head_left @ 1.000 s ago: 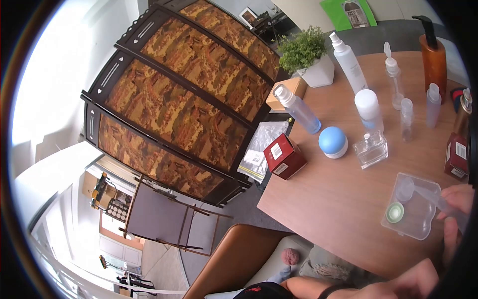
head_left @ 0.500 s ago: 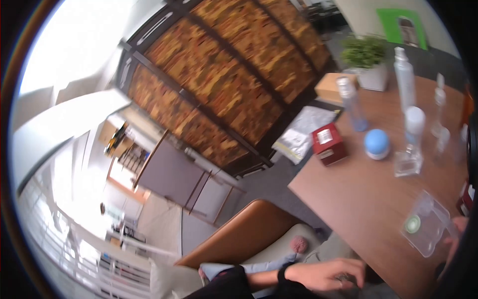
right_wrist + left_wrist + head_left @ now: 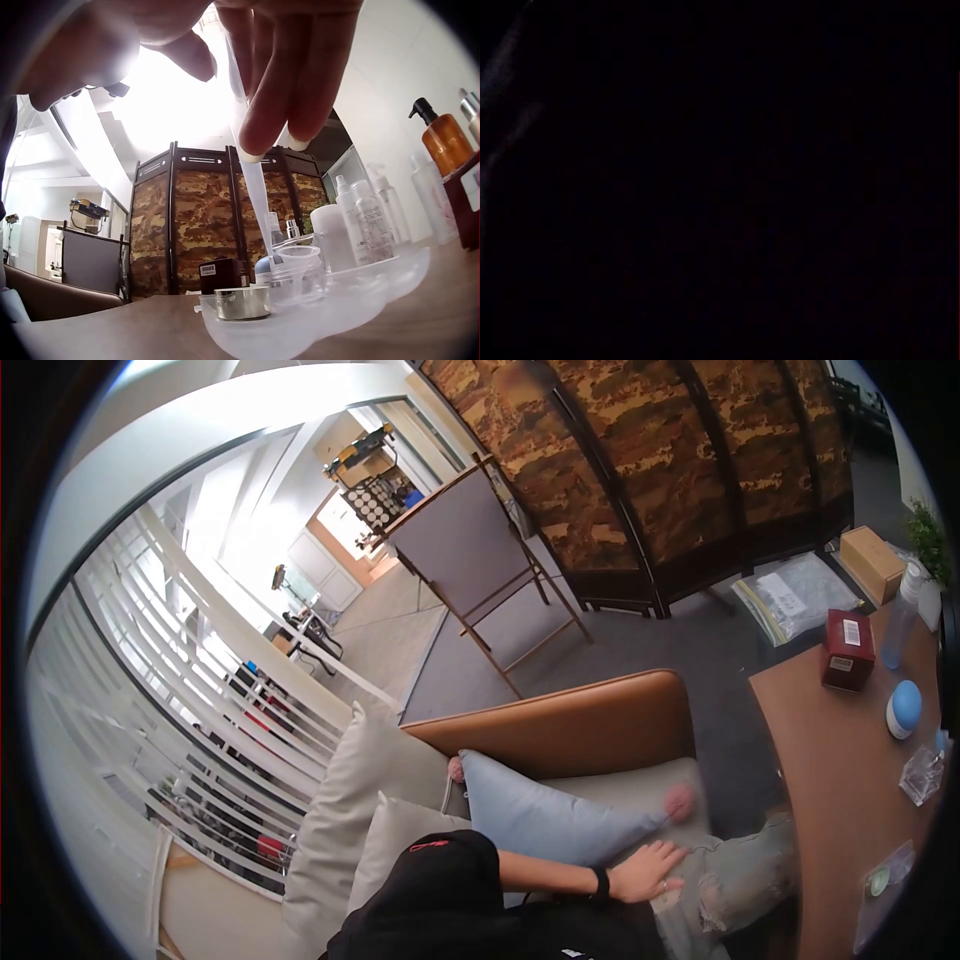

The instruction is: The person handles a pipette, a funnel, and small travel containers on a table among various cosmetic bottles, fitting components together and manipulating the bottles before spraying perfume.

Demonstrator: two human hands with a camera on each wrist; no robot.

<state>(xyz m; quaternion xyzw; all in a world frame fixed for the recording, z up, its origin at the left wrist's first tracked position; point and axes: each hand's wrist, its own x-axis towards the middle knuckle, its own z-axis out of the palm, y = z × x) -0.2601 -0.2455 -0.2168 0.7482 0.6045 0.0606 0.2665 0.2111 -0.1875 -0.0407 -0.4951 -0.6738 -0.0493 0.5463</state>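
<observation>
My left hand [image 3: 645,872] rests palm down on the leg of the ripped jeans [image 3: 735,880], its fingers spread. The left wrist view is almost wholly black. In the right wrist view my right hand [image 3: 292,60] holds a long, tapering, translucent plastic dropper [image 3: 255,187] between thumb and fingers. Its narrow tip points down at a small clear jar [image 3: 296,285]. Beside the jar sits a silver lid [image 3: 242,304], both on a clear plastic tray [image 3: 360,289]. The head view leaves my right hand out.
Behind the tray stand a white-capped bottle [image 3: 332,236] and several spray bottles. On the wooden table [image 3: 820,760] are a red box [image 3: 848,650], a blue-topped round container [image 3: 903,710] and a glass perfume bottle [image 3: 920,775]. A blue cushion [image 3: 560,810] lies on the sofa beside my left arm.
The head view has swung left, so the table slides to the right edge. My left hand has gone from near the table edge to the leg, and its curled fingers have spread.
</observation>
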